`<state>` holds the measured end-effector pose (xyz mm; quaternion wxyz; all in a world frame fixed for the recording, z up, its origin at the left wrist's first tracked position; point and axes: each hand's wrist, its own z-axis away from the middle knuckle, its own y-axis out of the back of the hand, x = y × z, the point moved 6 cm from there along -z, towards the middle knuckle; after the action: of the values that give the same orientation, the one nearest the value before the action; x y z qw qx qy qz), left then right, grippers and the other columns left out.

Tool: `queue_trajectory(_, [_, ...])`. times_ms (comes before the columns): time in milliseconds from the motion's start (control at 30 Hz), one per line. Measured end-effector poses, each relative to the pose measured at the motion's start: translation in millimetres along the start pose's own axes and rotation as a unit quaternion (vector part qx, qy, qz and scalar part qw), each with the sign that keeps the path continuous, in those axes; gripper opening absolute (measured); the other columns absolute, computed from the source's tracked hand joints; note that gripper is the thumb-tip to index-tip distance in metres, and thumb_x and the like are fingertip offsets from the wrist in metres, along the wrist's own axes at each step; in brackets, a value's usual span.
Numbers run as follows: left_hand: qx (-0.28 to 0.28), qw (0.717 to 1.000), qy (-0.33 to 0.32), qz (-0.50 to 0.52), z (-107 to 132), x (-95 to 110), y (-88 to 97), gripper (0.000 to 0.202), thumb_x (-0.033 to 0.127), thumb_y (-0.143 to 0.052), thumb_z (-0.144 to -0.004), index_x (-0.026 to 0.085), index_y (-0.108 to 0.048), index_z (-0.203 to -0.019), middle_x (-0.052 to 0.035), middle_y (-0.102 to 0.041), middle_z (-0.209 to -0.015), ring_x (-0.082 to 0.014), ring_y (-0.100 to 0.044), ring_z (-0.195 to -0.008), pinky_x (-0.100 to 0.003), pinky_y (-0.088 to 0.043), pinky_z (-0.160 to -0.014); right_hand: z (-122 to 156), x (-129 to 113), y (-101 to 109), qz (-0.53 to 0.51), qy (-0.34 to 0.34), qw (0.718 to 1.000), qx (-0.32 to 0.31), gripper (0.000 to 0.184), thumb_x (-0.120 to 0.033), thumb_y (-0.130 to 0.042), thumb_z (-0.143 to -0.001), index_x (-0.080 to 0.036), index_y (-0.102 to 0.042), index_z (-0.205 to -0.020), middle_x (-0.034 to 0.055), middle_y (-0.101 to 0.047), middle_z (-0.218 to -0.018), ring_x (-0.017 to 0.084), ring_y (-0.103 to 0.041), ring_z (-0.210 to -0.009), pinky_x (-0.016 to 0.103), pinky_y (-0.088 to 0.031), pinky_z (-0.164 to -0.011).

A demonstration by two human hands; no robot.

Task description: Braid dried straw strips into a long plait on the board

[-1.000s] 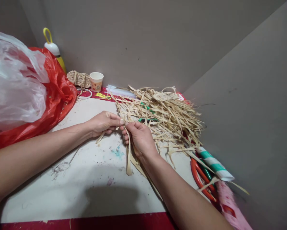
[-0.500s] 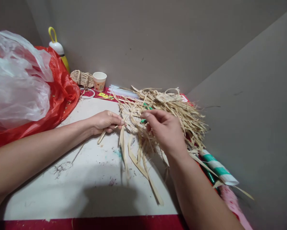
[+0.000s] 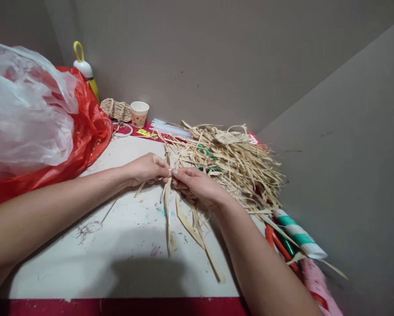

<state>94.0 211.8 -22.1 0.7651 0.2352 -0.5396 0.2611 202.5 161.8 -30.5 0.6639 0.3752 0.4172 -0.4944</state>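
1. The left hand (image 3: pixel 152 169) reaches in over the white work surface (image 3: pixel 68 272); its thumb and forefinger pinch a pale straw strip (image 3: pixel 168 206), the other fingers curled beneath.
2. The right hand (image 3: pixel 197 184) comes from the other side; its thumb and forefinger press together at the same small spot, pinching the strip's upper end, the fingertips of both hands just about touching; its remaining fingers bend underneath, partly hidden.
3. The strip hangs from that meeting point toward the person, above the surface; a second straw strip (image 3: pixel 190 226) lies beside it, under the right hand; how the fibres join between the fingertips is too small to tell.
4. Beyond the right hand spreads a heap of dried straw (image 3: pixel 246 160); to its right are a green-and-white striped roll (image 3: pixel 302 237), orange-red handles (image 3: pixel 284 250) and a pink item (image 3: pixel 315 281).
5. Along the back stand a paper cup (image 3: pixel 139 115) and, just beside it, an oval woven piece (image 3: pixel 117 109); a white ring (image 3: pixel 123 130) lies before them; translucent sticks (image 3: pixel 170 128) lie near the heap.
6. At the left, a clear plastic bag (image 3: pixel 28 118) rests against a red plastic bag (image 3: pixel 96 127); a bottle with a yellow loop (image 3: pixel 84 69) stands behind.
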Motion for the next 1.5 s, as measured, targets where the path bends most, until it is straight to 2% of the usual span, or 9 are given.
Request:
queue_trajectory(167, [0.020, 0.993, -0.066, -0.096, -1.4, 4.5, 2.4, 0.015, 0.022, -0.057, -0.070, 0.011, -0.063, -0.061, 0.0011, -0.055, -0.052, -0.0040, -0.034, -0.041, -0.018, -0.022, -0.041, -1.3, 1.9, -3.0, -0.061, -0.012, 0.998, -0.033, 0.032, -0.043, -0.059, -0.076, -0.017, -0.047, -0.061, -0.0109, -0.030, -0.043, 0.003, -0.017, -0.033, 0.015, -0.010, -0.031])
queue_trajectory(300, [0.026, 0.980, -0.103, -0.166, 1.2, 11.6, 0.8, 0.016, 0.015, -0.053, -0.069, 0.012, -0.062, -0.057, 0.0014, -0.055, -0.052, -0.0053, -0.039, -0.046, -0.017, -0.027, -0.046, -3.7, 2.3, -6.9, -0.108, -0.007, 0.994, -0.003, 0.026, -0.033, -0.059, -0.074, -0.017, -0.048, -0.056, -0.0109, -0.030, -0.039, 0.002, -0.017, -0.030, 0.014, -0.009, -0.030])
queue_trajectory(500, [-0.025, 0.986, -0.035, -0.162, 11.0, 15.2, -7.8, 0.020, 0.012, -0.048, -0.072, 0.013, -0.059, -0.055, 0.0020, -0.050, -0.042, -0.0056, -0.037, -0.036, -0.019, -0.025, -0.039, -5.6, 7.1, -11.3, -0.144, -0.010, 0.988, 0.061, 0.018, -0.024, -0.054, -0.069, -0.015, -0.052, -0.053, -0.0106, -0.030, -0.033, 0.002, -0.015, -0.028, 0.015, -0.009, -0.029])
queue_trajectory(700, [-0.062, 0.993, 0.041, -0.097, 14.1, 9.2, -18.9, 0.022, 0.012, -0.040, -0.079, 0.011, -0.056, -0.065, -0.0065, -0.063, -0.058, -0.0106, -0.053, -0.039, -0.022, -0.042, -0.041, -1.1, 7.8, -14.1, -0.176, -0.009, 0.981, 0.082, 0.023, -0.022, -0.054, -0.068, -0.018, -0.043, -0.049, -0.0111, -0.028, -0.033, 0.001, -0.015, -0.027, 0.015, -0.008, -0.029])
queue_trajectory(933, [-0.028, 0.995, 0.041, -0.081, 17.5, 2.0, -29.2, 0.017, 0.009, -0.037, -0.078, 0.011, -0.054, -0.080, -0.0069, -0.065, -0.066, -0.0116, -0.057, -0.042, -0.021, -0.044, -0.039, 1.9, 8.5, -16.2, -0.205, -0.020, 0.977, 0.061, 0.032, -0.024, -0.056, -0.070, -0.018, -0.035, -0.046, -0.0099, -0.031, -0.033, 0.001, -0.020, -0.027, 0.014, -0.010, -0.029])
queue_trajectory(1067, [-0.007, 0.996, 0.029, -0.088, 16.5, -5.2, -33.4, 0.015, 0.011, -0.038, -0.076, 0.012, -0.053, -0.078, -0.0064, -0.064, -0.061, -0.0120, -0.057, -0.041, -0.019, -0.042, -0.037, 1.8, 8.5, -18.8, -0.199, -0.017, 0.979, 0.042, 0.033, -0.027, -0.058, -0.072, -0.017, -0.040, -0.047, -0.0087, -0.035, -0.032, 0.001, -0.019, -0.026, 0.014, -0.009, -0.028])
queue_trajectory(1267, [0.005, 0.995, 0.034, -0.094, 20.4, -3.6, -37.4, 0.013, 0.012, -0.044, -0.071, 0.013, -0.055, -0.076, -0.0028, -0.061, -0.052, -0.0118, -0.055, -0.040, -0.019, -0.040, -0.038, 2.5, 10.5, -17.8, -0.186, -0.015, 0.981, 0.051, 0.028, -0.020, -0.057, -0.068, -0.016, -0.042, -0.045, -0.0067, -0.038, -0.031, 0.001, -0.022, -0.026, 0.014, -0.009, -0.028])
queue_trajectory(1433, [-0.030, 0.988, 0.037, -0.148, 18.5, 10.6, -18.7, 0.011, 0.020, -0.053, -0.069, 0.012, -0.062, -0.069, -0.0015, -0.059, -0.049, -0.0117, -0.053, -0.041, -0.019, -0.036, -0.041, 3.4, 10.1, -11.7, -0.223, -0.010, 0.974, 0.027, 0.027, -0.021, -0.065, -0.066, -0.016, -0.043, -0.050, -0.0110, -0.030, -0.035, 0.000, -0.020, -0.028, 0.013, -0.009, -0.030])
queue_trajectory(1500, [0.054, 0.984, -0.006, -0.167, 12.5, 17.8, 2.1, 0.010, 0.018, -0.054, -0.068, 0.012, -0.062, -0.064, 0.0000, -0.057, -0.047, -0.0091, -0.049, -0.040, -0.018, -0.035, -0.043, 3.5, 10.4, -10.2, -0.229, -0.016, 0.973, 0.015, 0.020, -0.021, -0.065, -0.067, -0.014, -0.050, -0.057, -0.0119, -0.028, -0.037, 0.000, -0.018, -0.029, 0.013, -0.009, -0.031])
